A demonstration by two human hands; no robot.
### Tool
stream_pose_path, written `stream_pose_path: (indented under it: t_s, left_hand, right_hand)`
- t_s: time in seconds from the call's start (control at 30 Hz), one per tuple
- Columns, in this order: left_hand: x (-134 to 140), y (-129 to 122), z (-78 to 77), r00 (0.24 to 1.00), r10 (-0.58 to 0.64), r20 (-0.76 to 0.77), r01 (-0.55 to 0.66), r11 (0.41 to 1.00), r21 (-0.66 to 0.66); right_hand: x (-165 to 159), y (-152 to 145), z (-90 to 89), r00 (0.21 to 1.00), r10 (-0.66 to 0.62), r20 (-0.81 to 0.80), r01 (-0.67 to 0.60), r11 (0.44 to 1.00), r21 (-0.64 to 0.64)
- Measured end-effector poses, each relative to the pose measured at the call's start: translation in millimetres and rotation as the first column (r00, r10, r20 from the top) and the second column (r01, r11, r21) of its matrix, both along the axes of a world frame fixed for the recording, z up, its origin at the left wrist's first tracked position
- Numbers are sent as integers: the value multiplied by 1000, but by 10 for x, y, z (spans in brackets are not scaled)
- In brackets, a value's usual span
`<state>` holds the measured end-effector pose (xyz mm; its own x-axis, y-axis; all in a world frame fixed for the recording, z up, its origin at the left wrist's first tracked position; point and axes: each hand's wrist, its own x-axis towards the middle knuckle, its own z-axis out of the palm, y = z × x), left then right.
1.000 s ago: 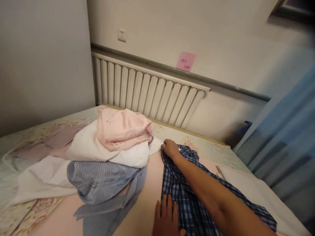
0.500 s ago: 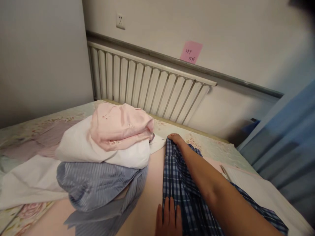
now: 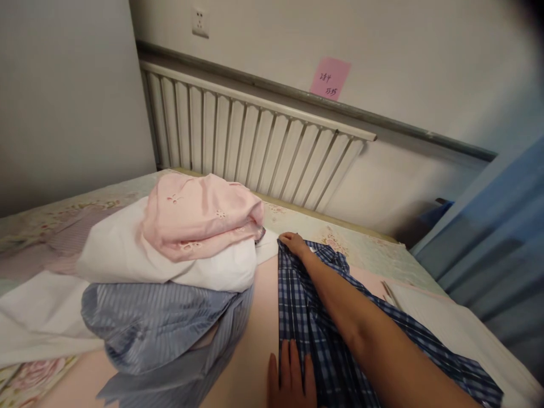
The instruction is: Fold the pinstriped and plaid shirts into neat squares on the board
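A dark blue plaid shirt (image 3: 293,294) lies on the pink surface, its left edge running straight toward me. At its far upper corner my right hand (image 3: 294,243) has its fingers closed on the cloth. My right forearm crosses over the shirt and hides part of it. Near the bottom of the view, my left hand (image 3: 291,379) rests flat on the shirt's left edge with its fingers spread. One plaid part of the shirt stretches out toward the lower right.
To the left is a heap with a pink cloth (image 3: 204,212), a white cloth (image 3: 114,243) and a blue-grey striped garment (image 3: 153,317). A white cloth (image 3: 442,323) lies at right, scissors-like metal tips (image 3: 389,293) beside it. Behind stand a radiator (image 3: 255,136) and blue curtain (image 3: 501,238).
My right hand has shifted slightly left with the shirt's far corner, and more of the shirt's far edge lies spread out. My left hand has stayed in place.
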<state>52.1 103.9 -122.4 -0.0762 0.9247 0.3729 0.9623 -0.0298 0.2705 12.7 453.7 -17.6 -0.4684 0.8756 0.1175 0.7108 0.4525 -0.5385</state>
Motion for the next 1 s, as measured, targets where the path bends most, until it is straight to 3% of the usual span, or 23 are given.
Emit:
stream_pose_path:
  t_s: [0.17, 0.3, 0.4, 0.5, 0.63, 0.77, 0.87, 1.0]
  left_hand:
    - [-8, 14, 41, 1000, 15, 18, -14, 1000, -26]
    - [-14, 17, 59, 1000, 1, 12, 0, 999, -38]
    - [-9, 21, 68, 1000, 6, 13, -6, 999, -38]
    - [-20, 32, 48, 1000, 16, 18, -15, 999, -38]
    - [-123, 58, -40, 998, -49, 32, 51, 996, -67]
    - [-219, 76, -24, 991, -133, 35, 136, 983, -123]
    - [-202, 54, 144, 996, -87, 23, 90, 982, -165]
    - [-152, 6, 398, 998, -50, -31, 43, 980, -193]
  right_hand:
    - [115, -99, 187, 998, -66, -11, 66, 992, 111]
    - [304, -479, 324, 996, -91, -19, 93, 962, 258]
    - [433, -936, 225, 1000, 13, 25, -20, 947, 320]
    - [510, -1260, -10, 992, 84, 99, -113, 937, 329]
    - [548, -1284, -251, 971, 163, 174, -211, 928, 306]
    - [688, -1229, -223, 972, 165, 168, -211, 929, 304]
    - [1032, -1320, -105, 986, 87, 140, -129, 937, 324]
    - [1899, -1473, 56, 983, -107, 148, 54, 944, 325]
